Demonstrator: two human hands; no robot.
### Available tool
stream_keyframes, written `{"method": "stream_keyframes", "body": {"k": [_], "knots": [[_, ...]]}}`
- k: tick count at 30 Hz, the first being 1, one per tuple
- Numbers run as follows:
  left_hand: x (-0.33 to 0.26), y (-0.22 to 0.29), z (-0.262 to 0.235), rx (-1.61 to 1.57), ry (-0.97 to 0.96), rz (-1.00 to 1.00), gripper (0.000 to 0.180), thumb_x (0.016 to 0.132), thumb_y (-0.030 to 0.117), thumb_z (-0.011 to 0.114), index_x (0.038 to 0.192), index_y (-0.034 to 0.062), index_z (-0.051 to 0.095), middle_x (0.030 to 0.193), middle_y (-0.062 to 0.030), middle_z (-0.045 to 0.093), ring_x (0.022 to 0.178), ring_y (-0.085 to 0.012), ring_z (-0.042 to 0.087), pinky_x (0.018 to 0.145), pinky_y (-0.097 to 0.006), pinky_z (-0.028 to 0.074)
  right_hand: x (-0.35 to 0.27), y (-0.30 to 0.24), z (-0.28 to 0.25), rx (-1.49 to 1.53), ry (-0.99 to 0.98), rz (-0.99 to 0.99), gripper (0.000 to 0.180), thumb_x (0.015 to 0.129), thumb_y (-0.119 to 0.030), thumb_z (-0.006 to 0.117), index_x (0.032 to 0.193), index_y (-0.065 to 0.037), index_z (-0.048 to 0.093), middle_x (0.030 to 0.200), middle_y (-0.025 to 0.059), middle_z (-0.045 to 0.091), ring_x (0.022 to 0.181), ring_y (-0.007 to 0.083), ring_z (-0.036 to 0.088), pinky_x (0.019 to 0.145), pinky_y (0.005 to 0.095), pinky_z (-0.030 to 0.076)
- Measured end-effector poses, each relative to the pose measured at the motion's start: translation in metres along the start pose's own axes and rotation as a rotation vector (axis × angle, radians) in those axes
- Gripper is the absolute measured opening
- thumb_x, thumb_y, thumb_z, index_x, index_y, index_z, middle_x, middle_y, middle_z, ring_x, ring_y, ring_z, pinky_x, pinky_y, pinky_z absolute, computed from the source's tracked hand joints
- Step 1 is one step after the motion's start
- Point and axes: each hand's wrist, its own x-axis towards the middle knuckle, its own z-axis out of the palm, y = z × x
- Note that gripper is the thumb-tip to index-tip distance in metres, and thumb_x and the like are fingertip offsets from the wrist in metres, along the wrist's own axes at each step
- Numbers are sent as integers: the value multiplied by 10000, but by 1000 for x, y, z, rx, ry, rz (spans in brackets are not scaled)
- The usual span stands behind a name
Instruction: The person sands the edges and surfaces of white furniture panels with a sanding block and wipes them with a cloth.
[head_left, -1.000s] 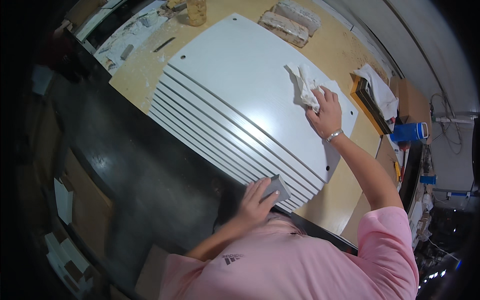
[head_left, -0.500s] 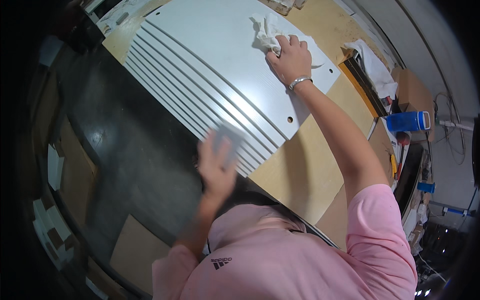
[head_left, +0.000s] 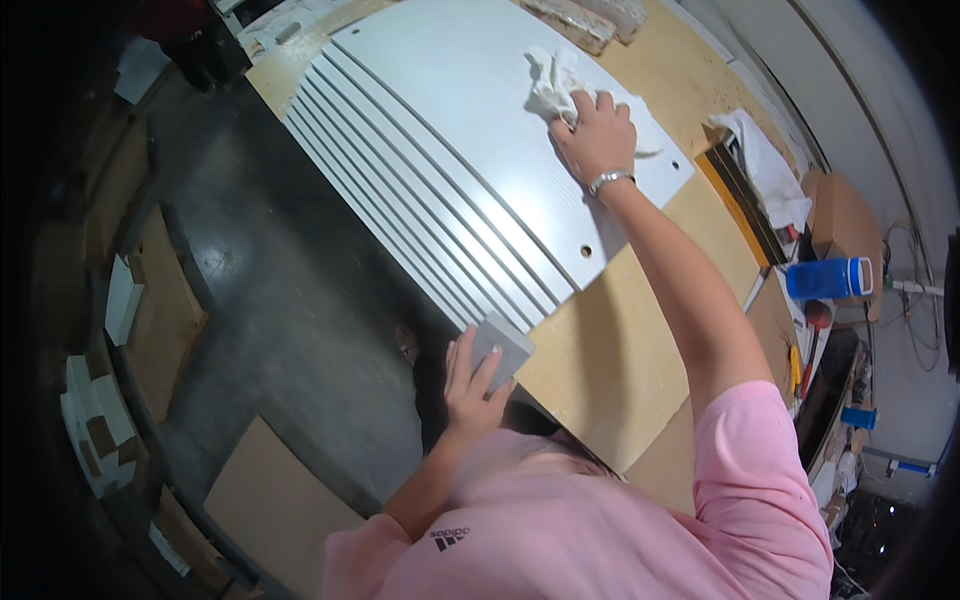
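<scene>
My left hand (head_left: 474, 392) grips a grey sanding sponge (head_left: 505, 347), with the fingers spread along its side. The sponge is at the near corner of a stack of white panels (head_left: 440, 110), close to the table's front edge; whether it touches them I cannot tell. The top panel is broad, with small holes near its corners, and the lower ones show as narrow staggered strips along the left side. My right hand (head_left: 600, 140) rests toward the far right of the top panel, its bent fingers pressing a crumpled white cloth (head_left: 556, 82) onto the surface.
The stack lies on a pale wooden board (head_left: 590, 365). To the right are a black and orange long piece (head_left: 745, 200), a white cloth (head_left: 768, 170), a cardboard box (head_left: 843, 215) and a blue bottle (head_left: 826, 279). Cardboard sheets (head_left: 285, 490) lie on the dark floor at left.
My left hand has moved the sponge nearer to me, from over the strips to the near corner. My right hand stays on the cloth. The whole view has shifted slightly.
</scene>
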Motion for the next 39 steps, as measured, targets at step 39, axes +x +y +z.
{"method": "stream_keyframes", "body": {"k": [39], "knots": [[145, -131, -69, -19, 137, -17, 528, 737, -55, 709, 1244, 30, 593, 1431, -284, 458, 1299, -446, 473, 1072, -480, 399, -8, 38, 31, -162, 76, -186, 476, 825, -291, 680, 1239, -67, 610, 1302, 162, 549, 1158, 353, 508, 1000, 485, 399]]}}
